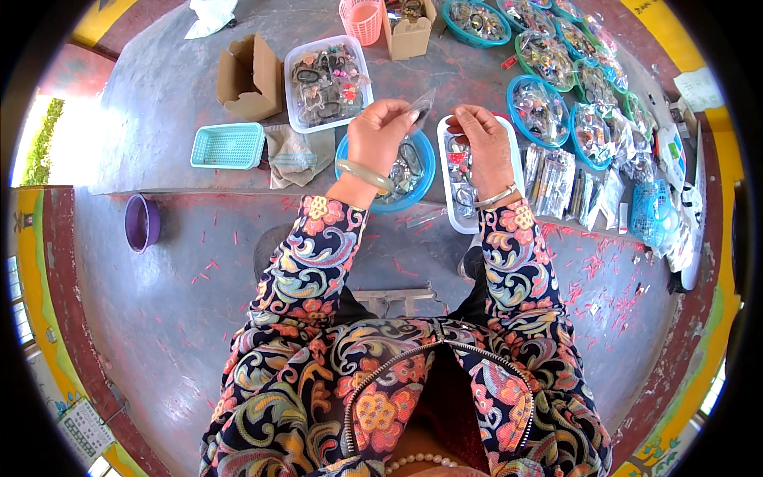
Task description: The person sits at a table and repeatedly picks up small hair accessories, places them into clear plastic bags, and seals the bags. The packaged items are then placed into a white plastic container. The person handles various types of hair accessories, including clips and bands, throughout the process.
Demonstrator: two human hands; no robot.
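My left hand (375, 141) is closed, pinching a small clear plastic bag (426, 102) between thumb and fingers. Below it stands a round blue basin (431, 176) holding dark, looped pieces in clear wrapping, partly hidden by my wrist. My right hand (488, 149) hovers over a narrow white tray (517, 151), thumb and fingertips pressed together. Whatever is in that pinch is too small or hidden to make out. Inside the white tray lie small pieces, among them a red one (458, 157).
Left of the basin are a larger white tray (292, 111) of assorted pieces, a cardboard box (253, 79), a turquoise basket (228, 146) and a grey cloth (298, 155). Several filled basins (539, 111) and packed plastic packets (552, 183) crowd the right. A purple bucket (141, 224) stands lower left.
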